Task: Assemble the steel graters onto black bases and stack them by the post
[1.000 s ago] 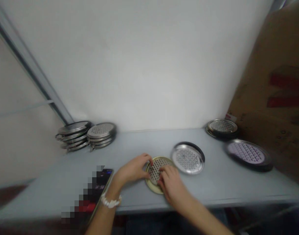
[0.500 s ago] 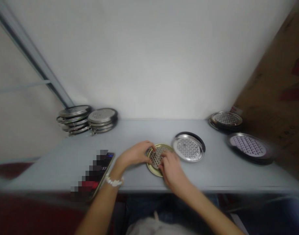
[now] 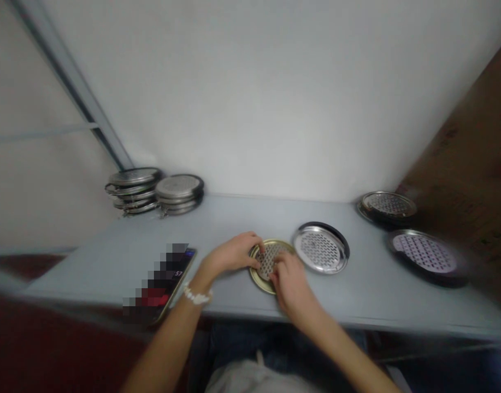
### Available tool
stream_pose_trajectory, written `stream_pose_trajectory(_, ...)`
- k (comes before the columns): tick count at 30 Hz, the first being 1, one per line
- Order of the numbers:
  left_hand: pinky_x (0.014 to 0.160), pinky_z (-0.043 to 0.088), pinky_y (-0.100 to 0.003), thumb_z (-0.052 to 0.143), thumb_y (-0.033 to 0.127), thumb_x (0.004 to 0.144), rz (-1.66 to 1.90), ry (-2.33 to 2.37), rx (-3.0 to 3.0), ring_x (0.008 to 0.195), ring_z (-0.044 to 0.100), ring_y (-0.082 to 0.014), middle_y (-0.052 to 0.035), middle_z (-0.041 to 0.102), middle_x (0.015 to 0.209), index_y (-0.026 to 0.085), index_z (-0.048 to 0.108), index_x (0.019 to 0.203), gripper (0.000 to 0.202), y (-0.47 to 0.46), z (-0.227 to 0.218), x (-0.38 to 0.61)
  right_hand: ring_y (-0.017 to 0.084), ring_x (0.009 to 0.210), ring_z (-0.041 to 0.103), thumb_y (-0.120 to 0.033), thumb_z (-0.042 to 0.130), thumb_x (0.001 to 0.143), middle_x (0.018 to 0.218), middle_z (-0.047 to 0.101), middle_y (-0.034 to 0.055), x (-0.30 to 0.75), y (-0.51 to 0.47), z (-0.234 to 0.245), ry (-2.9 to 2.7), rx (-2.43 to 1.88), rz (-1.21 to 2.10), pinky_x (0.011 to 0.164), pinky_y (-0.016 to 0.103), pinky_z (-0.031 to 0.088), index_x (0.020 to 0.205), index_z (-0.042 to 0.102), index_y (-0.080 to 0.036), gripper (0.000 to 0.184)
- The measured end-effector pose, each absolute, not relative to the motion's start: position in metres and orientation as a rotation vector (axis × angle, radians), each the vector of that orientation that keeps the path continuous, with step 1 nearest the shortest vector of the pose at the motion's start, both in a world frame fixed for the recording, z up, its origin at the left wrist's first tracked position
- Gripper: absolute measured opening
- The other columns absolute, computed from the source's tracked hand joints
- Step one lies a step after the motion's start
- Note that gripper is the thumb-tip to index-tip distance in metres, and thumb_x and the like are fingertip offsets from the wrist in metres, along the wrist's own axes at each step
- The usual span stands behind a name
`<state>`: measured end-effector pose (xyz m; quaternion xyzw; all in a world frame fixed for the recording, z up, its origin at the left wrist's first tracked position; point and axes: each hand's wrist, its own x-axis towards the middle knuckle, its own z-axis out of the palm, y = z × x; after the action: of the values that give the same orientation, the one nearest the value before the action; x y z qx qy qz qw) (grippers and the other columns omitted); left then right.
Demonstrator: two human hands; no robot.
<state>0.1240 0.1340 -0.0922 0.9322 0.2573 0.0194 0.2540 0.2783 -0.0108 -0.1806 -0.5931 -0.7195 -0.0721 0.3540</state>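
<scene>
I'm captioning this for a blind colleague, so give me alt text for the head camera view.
A person's left hand and right hand rest on a gold-rimmed perforated metal disc on a pale grey table. A perforated steel tray lies beside it, with another tray and a dark-rimmed tray to the right. Two stacks of trays and a phone are to the left.

2 hands (image 3: 231, 255) (image 3: 291, 286), 1 phone (image 3: 183, 265), 4 loose perf. plates (image 3: 320, 248), 2 stacks (image 3: 133, 177) (image 3: 179, 186).

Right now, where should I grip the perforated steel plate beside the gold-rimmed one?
Pinch the perforated steel plate by its rim, from the right: it lies flat on the table, so only the rim offers an edge, and the gold-rimmed plate sits at its left.
</scene>
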Motion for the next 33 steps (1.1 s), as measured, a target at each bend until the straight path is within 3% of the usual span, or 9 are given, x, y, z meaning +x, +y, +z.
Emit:
stream_pose_trajectory(13, 0.087, 0.046, -0.029, 0.076, 0.024, 0.077, 0.066, 0.707, 2.540, 0.098, 0.060, -0.0224, -0.0032, 0.061, 0.106, 0.021, 0.069, 0.107, 0.031, 0.1343, -0.0945, 0.1249, 0.031, 0.121, 0.051, -0.013, 0.047, 0.096, 0.119, 0.058, 0.0151, 0.2807, -0.0113, -0.1817, -1.865, -1.523, -0.184, 0.104, 0.057, 0.043, 0.105, 0.053, -0.019, 0.012)
stream_pose_trajectory(22, 0.095, 0.045, -0.030, 0.073, 0.022, 0.081, 0.090, 0.640, 2.510, 0.102, 0.062, -0.0226, -0.0049, 0.067, 0.108, 0.021, 0.073, 0.105, 0.025, 0.1369, -0.0916, 0.1228, 0.030, 0.111, 0.053, -0.015, 0.049, 0.097, 0.118, 0.058, 0.0143, 0.2846, -0.0092, -0.1819, -1.888, -1.498, -0.152, 0.099, 0.054, 0.047, 0.100, 0.052, -0.020, 0.006)
stream_pose_trajectory(33, 0.094, 0.046, -0.031, 0.069, 0.023, 0.081, 0.139, 0.653, 2.506, 0.101, 0.061, -0.0232, -0.0049, 0.065, 0.109, 0.021, 0.071, 0.108, 0.027, 0.1379, -0.0990, 0.1234, 0.031, 0.115, 0.052, -0.011, 0.047, 0.094, 0.120, 0.056, 0.0162, 0.2824, -0.0093, -0.1842, -1.823, -1.493, -0.167, 0.096, 0.055, 0.049, 0.104, 0.052, -0.019, 0.014)
